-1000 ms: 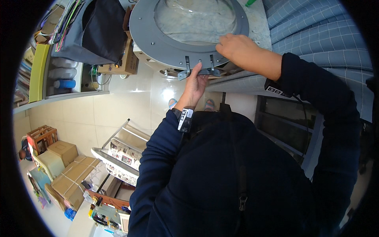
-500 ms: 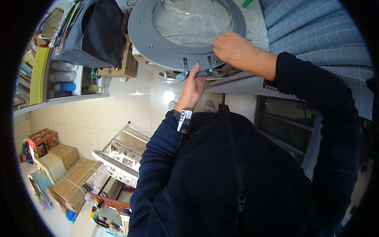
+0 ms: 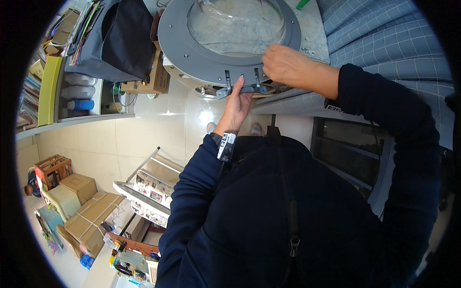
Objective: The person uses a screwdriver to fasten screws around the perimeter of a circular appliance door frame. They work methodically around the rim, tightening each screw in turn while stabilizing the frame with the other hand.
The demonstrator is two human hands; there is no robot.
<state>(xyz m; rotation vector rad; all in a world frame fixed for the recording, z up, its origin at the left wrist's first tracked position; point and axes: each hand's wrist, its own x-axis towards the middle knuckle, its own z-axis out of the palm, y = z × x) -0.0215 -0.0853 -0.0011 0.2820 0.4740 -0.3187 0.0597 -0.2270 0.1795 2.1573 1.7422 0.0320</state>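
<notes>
A round grey washing machine door point(image 3: 174, 41) with a clear glass bowl point(image 3: 235, 30) in its middle lies flat at the top of the view. At its near edge sits a metal hinge point(image 3: 222, 94) with two arms reaching onto the ring. My left hand point(image 3: 235, 109) grips this hinge from below, the thumb on top between the arms. Just above the hinge's right arm is my right hand point(image 3: 290, 66), its fingers closed in a pinch. Whatever those fingers hold, if anything, is hidden. Small screws or studs dot the ring.
A marbled top point(image 3: 309, 29) under the door bears a green handle point(image 3: 301, 4) and several small dark bits. Checked blue curtains point(image 3: 370, 33) hang on the right. A dark bag point(image 3: 125, 43) stands on the left-hand shelf; a folding chair point(image 3: 149, 192) and cardboard boxes point(image 3: 79, 187) are lower left.
My right hand has moved slightly nearer to me and down toward the hinge's right arm. My left hand keeps its grip on the hinge. The whole view has shifted a little.
</notes>
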